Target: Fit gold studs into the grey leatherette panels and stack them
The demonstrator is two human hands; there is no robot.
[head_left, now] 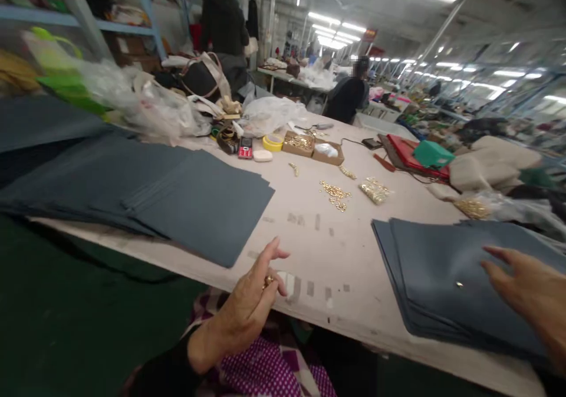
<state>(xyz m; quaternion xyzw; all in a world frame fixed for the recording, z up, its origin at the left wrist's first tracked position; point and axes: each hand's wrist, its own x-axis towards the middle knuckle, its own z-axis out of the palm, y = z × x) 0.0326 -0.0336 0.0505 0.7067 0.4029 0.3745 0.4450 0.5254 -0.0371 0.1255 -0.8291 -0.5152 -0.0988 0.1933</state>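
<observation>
My left hand (250, 299) is over the table's front edge, its lower fingers curled around small gold metal pieces (267, 281) and its upper fingers stretched out. To the right, my right hand (526, 288) hovers at or just above a stack of dark blue-grey sheets (424, 267), fingers extended; whether it touches the top sheet I cannot tell. One small gold piece (459, 285) lies on that sheet, left of the right hand. A loose pile of gold pieces (336, 194) lies mid-table, beside a clear bag of gold pieces (374, 190).
More blue-grey sheets (194, 196) cover the table's left side. Farther back are cardboard boxes (328, 151), yellow tape (273, 143), a red phone (245, 148) and plastic bags (274, 114). A red folder (411, 155) lies at the right. Two people are beyond the table.
</observation>
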